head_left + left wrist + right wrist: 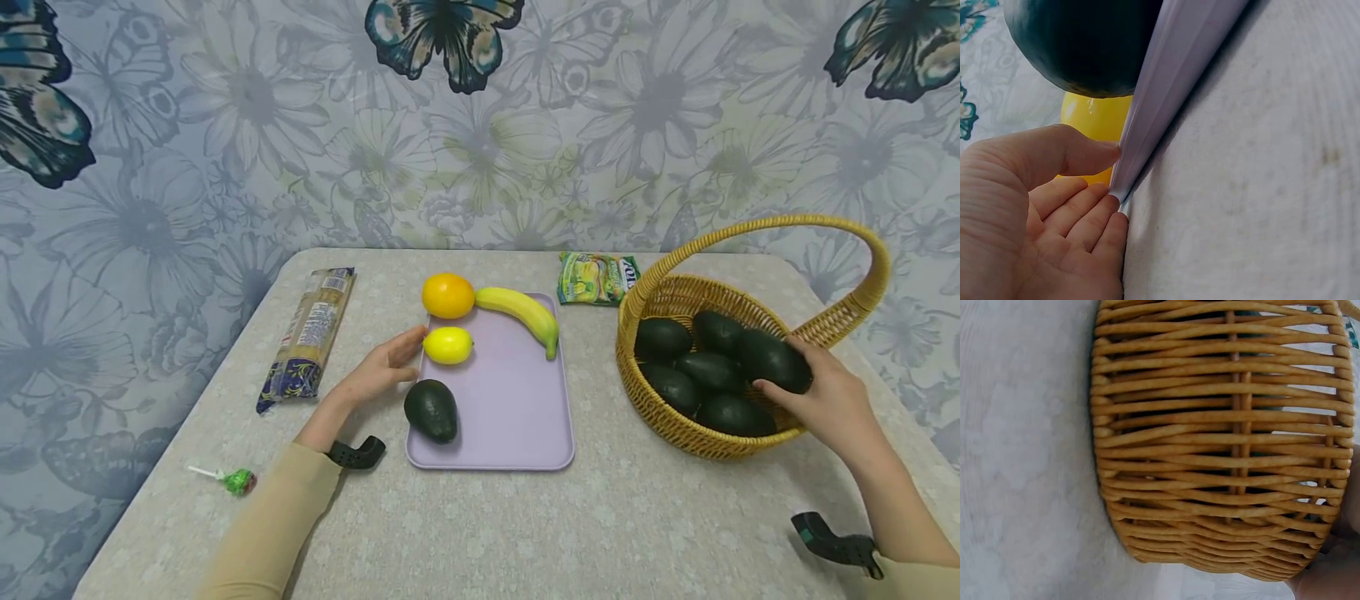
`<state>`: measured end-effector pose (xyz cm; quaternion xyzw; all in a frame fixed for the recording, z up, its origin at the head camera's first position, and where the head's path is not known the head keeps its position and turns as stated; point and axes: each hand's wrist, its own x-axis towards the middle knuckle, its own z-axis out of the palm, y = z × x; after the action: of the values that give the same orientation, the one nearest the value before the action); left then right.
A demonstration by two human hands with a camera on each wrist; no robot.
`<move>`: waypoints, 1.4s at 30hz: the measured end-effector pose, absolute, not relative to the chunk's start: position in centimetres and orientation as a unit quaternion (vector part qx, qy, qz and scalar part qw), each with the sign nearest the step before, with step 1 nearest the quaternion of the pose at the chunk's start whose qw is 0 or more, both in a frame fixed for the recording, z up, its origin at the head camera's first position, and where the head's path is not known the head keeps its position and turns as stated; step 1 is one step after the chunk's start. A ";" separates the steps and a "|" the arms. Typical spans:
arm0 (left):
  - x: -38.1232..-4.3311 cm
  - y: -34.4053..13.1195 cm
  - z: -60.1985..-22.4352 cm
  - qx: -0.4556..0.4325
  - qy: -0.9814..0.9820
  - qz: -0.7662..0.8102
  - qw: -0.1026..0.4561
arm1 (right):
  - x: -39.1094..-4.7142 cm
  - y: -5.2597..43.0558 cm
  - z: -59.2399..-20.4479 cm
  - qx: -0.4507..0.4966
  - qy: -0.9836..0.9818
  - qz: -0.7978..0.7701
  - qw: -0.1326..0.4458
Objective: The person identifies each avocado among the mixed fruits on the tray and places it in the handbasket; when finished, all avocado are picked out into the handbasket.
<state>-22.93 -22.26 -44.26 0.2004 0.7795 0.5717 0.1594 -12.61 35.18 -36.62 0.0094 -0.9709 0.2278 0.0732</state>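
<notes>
My right hand (832, 396) grips a dark green avocado (774, 360) at the right side of a wicker basket (637, 392). Several other avocados (711, 372) lie in that basket. In the right wrist view the basket's woven side (1222, 437) hides most of the hand. At the left edge of a lilac tray (517, 400), my left hand (378, 367) has its fingers extended, thumb and fingertips at the rim (1147, 112). Beside it on the tray are a lemon (448, 345) and one avocado (431, 412). An orange (447, 296) and a banana (521, 315) sit at the tray's far side.
A packet of pasta (309, 337) lies left of the tray, and a green-wrapped lollipop (238, 482) nearer the front left. Behind the basket's left side is a green and yellow packet (596, 278). The basket's tall handle (795, 221) arches over it. A patterned wall stands behind the table.
</notes>
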 end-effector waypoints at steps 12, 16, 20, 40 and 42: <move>-22.8 -22.5 -44.0 0.203 0.781 0.569 0.159 | -12.5 34.5 -36.0 0.026 -0.969 0.228 0.089; -23.0 -22.6 -44.0 0.208 0.779 0.570 0.157 | -11.4 32.6 -33.5 0.026 -0.944 0.290 0.156; -23.0 -22.8 -43.7 0.213 0.776 0.574 0.155 | -10.7 29.0 -30.3 0.129 -0.874 0.383 0.269; -22.9 -22.2 -43.8 0.204 0.776 0.575 0.162 | -15.5 6.3 -34.9 0.295 -0.768 0.549 -0.147; -22.6 -22.0 -43.3 0.204 0.775 0.575 0.165 | -15.8 4.8 -36.0 0.281 -0.768 0.543 -0.191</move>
<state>-22.61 -22.04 -43.27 0.2038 0.7749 0.5752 0.1647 -15.77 4.83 -35.97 0.2815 -0.7681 0.5426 -0.1909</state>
